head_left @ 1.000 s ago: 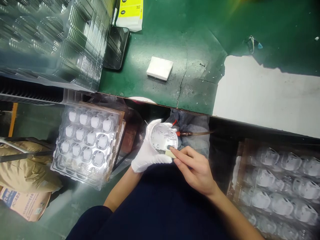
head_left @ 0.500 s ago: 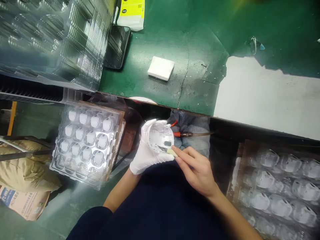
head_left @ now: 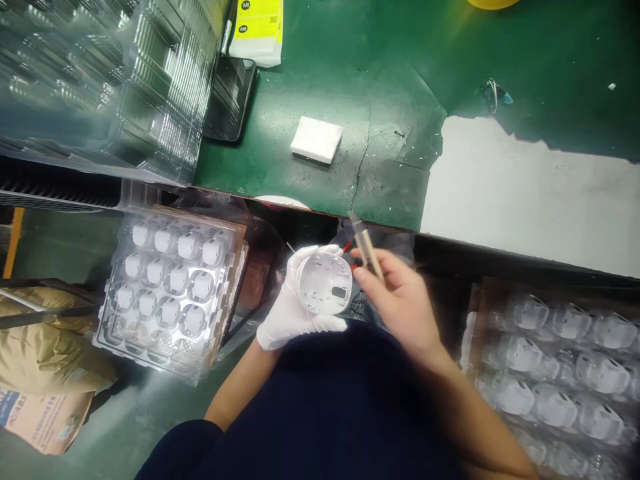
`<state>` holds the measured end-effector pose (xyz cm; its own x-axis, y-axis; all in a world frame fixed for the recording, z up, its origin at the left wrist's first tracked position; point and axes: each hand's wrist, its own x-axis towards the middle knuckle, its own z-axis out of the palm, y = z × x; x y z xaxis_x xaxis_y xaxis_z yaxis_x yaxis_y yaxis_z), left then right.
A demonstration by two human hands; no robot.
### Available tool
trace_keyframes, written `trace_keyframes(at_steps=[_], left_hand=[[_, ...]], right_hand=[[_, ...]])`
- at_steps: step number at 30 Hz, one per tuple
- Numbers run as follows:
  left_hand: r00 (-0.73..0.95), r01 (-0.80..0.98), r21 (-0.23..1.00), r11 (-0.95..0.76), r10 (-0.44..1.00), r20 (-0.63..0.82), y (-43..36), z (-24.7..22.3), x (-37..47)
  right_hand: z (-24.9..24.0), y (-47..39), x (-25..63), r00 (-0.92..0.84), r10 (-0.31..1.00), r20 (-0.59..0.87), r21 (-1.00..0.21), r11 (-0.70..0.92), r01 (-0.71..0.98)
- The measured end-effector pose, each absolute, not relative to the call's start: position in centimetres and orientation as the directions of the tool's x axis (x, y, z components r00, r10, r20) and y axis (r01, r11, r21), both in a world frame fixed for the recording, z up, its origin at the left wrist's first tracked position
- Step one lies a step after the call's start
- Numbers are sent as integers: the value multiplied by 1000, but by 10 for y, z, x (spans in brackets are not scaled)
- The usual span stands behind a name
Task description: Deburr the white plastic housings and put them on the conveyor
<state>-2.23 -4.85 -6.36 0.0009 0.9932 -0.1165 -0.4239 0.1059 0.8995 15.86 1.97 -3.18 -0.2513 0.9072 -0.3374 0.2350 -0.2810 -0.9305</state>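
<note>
My left hand (head_left: 287,307), in a white glove, is wrapped round a white plastic cup-shaped housing (head_left: 325,283). The housing's open side faces up at me, and a dark rectangular slot shows in its inner wall. Just right of it, my bare right hand (head_left: 400,293) is closed on a slim knife (head_left: 369,247) with a pale yellow handle. Motion smears the knife; its greyish blade end points up toward the bench edge, apart from the housing. Red parts of a tool (head_left: 354,261) peek out behind the housing, mostly hidden.
A clear tray of white housings (head_left: 165,280) stands at left, and another tray (head_left: 560,373) at right. On the green bench (head_left: 320,80) lie a white block (head_left: 317,140), a black phone (head_left: 231,100) and yellow labels (head_left: 257,27). Stacked clear trays (head_left: 150,87) rise at upper left.
My right hand has drawn the knife out of the housing and swung its blade upward. The housing has turned slightly in my left hand, with its opening more toward me.
</note>
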Motion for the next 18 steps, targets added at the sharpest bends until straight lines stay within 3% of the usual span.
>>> trace_keyframes(at_steps=[3, 5, 8, 12, 15, 17, 18], left_hand=[[25, -507, 853, 123, 991, -128, -48, -63, -26], [52, -576, 808, 125, 992, -116, -47, -62, -28], [68, -641, 759, 113, 994, -91, -44, -61, -29], [54, -665, 733, 144, 988, -146, -47, -60, -32], [-11, -695, 701, 158, 973, -230, -55, -70, -41], [-66, -735, 659, 160, 950, -304, -63, -85, -53], [-89, -753, 636, 165, 933, -348, -66, -94, -61]], right_hand=[[-53, 46, 172, -44, 997, -71, -871, -41, 489], [-68, 68, 183, -30, 994, 101, -742, 96, 664], [-87, 100, 193, -84, 974, 212, -568, 193, 800], [-95, 119, 195, -151, 950, 272, -454, 265, 850], [-91, 98, 193, -168, 900, 401, -406, 339, 849], [-90, 71, 190, -281, 866, 415, -393, 448, 803], [-91, 57, 187, -390, 851, 351, -389, 511, 766]])
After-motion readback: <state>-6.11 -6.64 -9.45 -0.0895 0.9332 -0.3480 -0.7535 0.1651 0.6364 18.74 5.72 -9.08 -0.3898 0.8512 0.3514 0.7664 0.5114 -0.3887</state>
